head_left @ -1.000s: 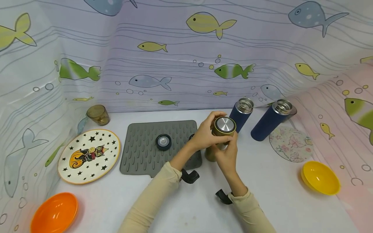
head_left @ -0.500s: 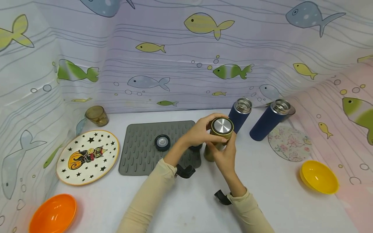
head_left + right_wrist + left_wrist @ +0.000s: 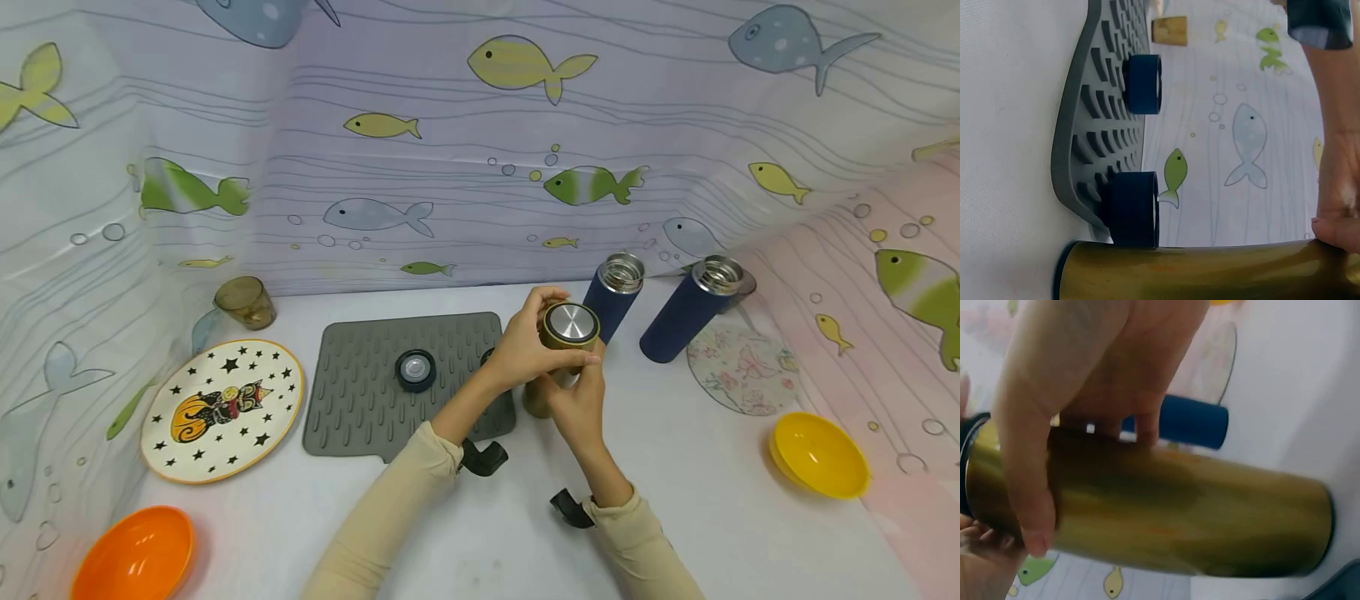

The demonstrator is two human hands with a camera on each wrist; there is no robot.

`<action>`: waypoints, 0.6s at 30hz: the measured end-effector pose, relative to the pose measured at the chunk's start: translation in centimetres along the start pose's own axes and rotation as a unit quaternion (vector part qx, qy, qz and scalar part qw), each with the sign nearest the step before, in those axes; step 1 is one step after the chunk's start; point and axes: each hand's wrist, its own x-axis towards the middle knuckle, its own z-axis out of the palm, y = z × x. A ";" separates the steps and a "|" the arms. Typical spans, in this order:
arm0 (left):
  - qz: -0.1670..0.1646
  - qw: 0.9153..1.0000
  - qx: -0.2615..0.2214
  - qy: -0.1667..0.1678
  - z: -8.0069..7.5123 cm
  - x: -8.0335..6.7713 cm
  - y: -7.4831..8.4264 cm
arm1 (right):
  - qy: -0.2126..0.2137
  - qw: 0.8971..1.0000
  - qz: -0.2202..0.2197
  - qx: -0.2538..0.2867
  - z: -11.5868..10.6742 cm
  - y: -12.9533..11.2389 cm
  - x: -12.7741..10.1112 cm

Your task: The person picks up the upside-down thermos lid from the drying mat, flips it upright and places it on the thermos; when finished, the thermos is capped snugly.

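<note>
- An orange bowl (image 3: 133, 554) and a star plate (image 3: 222, 409) lie at the left of the tabletop (image 3: 480, 533).
- A grey mat (image 3: 360, 392) carries a dark lid (image 3: 416, 369).
- The left hand (image 3: 525, 346) grips the cap (image 3: 572, 323) of the gold bottle (image 3: 1197, 515).
- The right hand (image 3: 577, 404) holds the upright body of this bottle, just right of the mat.
- Two blue bottles (image 3: 613, 293) stand open behind it.
- A yellow bowl (image 3: 819, 456) is at the right.

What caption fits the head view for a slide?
Both hands, left hand and right hand, grip a gold flask beside a grey mat.
</note>
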 end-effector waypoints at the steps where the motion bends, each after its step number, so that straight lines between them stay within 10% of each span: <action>1: 0.005 1.000 0.001 0.013 0.1 -0.2 0.0 | -0.003 1.000 -0.003 0.000 0.0 -0.6 0.0; 10: 0.043 0.991 -0.053 -0.113 -1.6 0.7 0.2 | -0.010 1.000 0.010 0.009 -0.4 -2.7 -0.2; 18: 0.047 0.984 -0.097 -0.141 -2.0 0.8 -0.9 | -0.025 0.999 0.017 0.023 -0.5 -2.7 -0.1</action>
